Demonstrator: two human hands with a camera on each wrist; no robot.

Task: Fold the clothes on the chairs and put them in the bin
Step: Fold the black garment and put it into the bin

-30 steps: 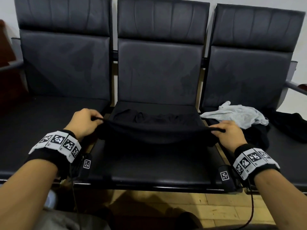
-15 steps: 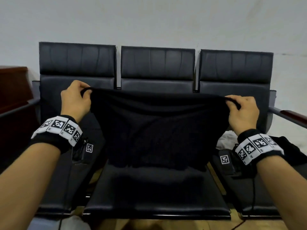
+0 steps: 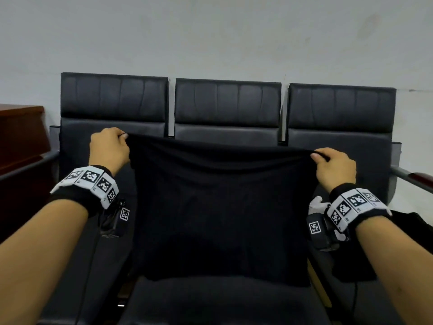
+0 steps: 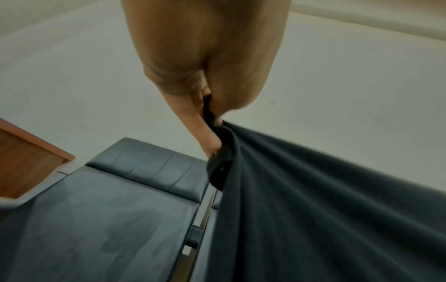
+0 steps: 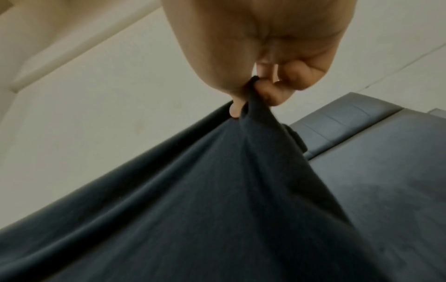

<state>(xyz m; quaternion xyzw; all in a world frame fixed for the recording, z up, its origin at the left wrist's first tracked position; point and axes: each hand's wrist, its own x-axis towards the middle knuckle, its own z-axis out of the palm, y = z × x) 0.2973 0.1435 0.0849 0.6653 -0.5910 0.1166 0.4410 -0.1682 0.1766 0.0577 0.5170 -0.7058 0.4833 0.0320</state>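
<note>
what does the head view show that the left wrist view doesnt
Only the head view shows the right hand, all three chairs, and a white garment and dark clothes on the right seat. Only the left wrist view shows the left hand's grip close up: the fingers pinching a bunched corner. Both show the left hand, the black garment and the wooden furniture.

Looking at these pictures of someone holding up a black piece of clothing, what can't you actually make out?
- The bin: in no view.
- What kind of garment the black garment is: head view, too dark for seams or sleeves.
- The light garment: mostly hidden behind the right hand and its wrist band.
- The dark clothes on the right chair: cut off by the frame edge.
- The left hand fingertips: buried in cloth in the wrist view.
</note>
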